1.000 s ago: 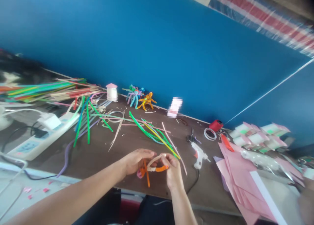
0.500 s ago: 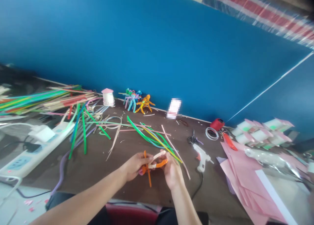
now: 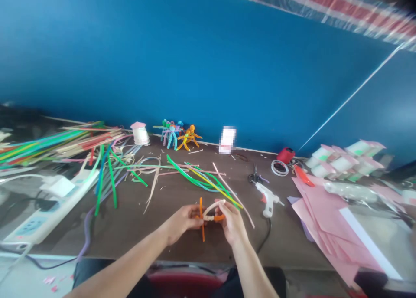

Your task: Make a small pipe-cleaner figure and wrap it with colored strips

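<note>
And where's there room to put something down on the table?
There's bare table between the purple stem and the left hand, and another patch between the black cord and the pink sheets. It's crowded far left, under the piled stems.

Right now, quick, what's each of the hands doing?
Left hand: closed, holding the orange fuzzy stems.
Right hand: closed, pinching the bent cream fuzzy stem near its tip.

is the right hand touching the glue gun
Apart: in the head view, brown table shows plainly between the right hand and the glue gun, lying beyond it.
</note>
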`<state>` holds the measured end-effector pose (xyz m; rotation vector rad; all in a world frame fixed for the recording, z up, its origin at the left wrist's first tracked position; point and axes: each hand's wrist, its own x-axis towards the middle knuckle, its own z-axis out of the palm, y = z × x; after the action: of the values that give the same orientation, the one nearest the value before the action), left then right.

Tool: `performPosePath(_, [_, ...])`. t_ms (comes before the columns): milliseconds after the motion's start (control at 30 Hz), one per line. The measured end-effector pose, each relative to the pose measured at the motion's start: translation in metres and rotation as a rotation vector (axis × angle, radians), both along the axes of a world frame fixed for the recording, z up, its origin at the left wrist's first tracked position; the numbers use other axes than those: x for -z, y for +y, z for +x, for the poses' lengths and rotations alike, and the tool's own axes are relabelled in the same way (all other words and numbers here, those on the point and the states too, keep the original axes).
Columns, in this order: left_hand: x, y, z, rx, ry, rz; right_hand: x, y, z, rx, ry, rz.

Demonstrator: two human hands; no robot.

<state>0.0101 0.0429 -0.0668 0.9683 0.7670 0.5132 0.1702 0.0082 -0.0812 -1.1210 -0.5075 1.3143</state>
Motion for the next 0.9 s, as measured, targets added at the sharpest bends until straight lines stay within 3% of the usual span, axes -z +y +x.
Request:
performPosePath(200, [-0.001,-0.004,0.007,-0.084,0.142,0.077,0.001,-0.004,0.013,-0.044,0.044,0.027])
performPosePath(400, [0.008,-0.002,0.007,-0.202,0.067,0.016,0.003,-0.01,0.012,-0.111,0.09,0.068])
performPosePath(533, [0.011,0.003,0.002,-0.215,0.006,-0.094,0.003,-0.01,0.01,-0.166,0.137,0.112])
performPosePath(700, [0.009,0.003,0.002,-0.233,-0.011,-0.086,0.003,-0.01,0.013,-0.248,0.178,0.15])
performPosePath(900, [0.007,0.0,0.003,-0.159,0.107,-0.028,0.004,-0.011,0.012,-0.166,0.109,0.116])
